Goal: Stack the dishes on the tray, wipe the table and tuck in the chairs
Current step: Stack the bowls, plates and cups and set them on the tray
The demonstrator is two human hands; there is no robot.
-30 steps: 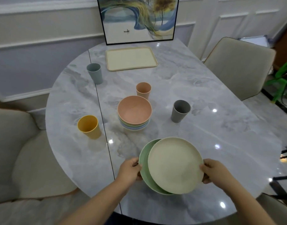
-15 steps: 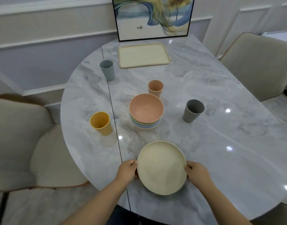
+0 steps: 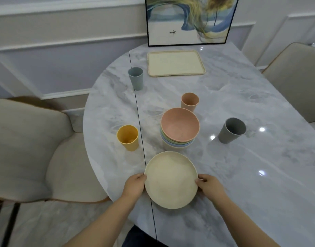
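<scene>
Nearest the camera, the left hand (image 3: 135, 186) gripped the left edge of a cream plate (image 3: 171, 180), its fingers curled at the rim, while the right hand (image 3: 209, 186) gripped the right edge in the same way, fingertips hooked over the lip. Each hand was closed only as far as the thin rim required. The plate sat low over the near part of the marble table (image 3: 251, 166); whether it rested on the surface or on anything beneath it could not be told from this view.

Just beyond the plate stood a stack of bowls (image 3: 179, 130), a pink one on top with green, blue and pale rims showing under it. A yellow cup (image 3: 128, 137) stood upright to the left of the stack and a dark grey cup (image 3: 232, 130) to the right, both apart from it. A pink cup (image 3: 189, 102) stood just behind the bowls. Farther back on the left was a blue-grey cup (image 3: 135, 78), and beside it, toward the far edge, lay a cream tray (image 3: 176, 64) with nothing on it.

A framed picture (image 3: 190, 20) leaned against the wall behind the tray. A beige chair (image 3: 28, 152) stood at the left of the table and another chair (image 3: 295, 77) at the far right.
</scene>
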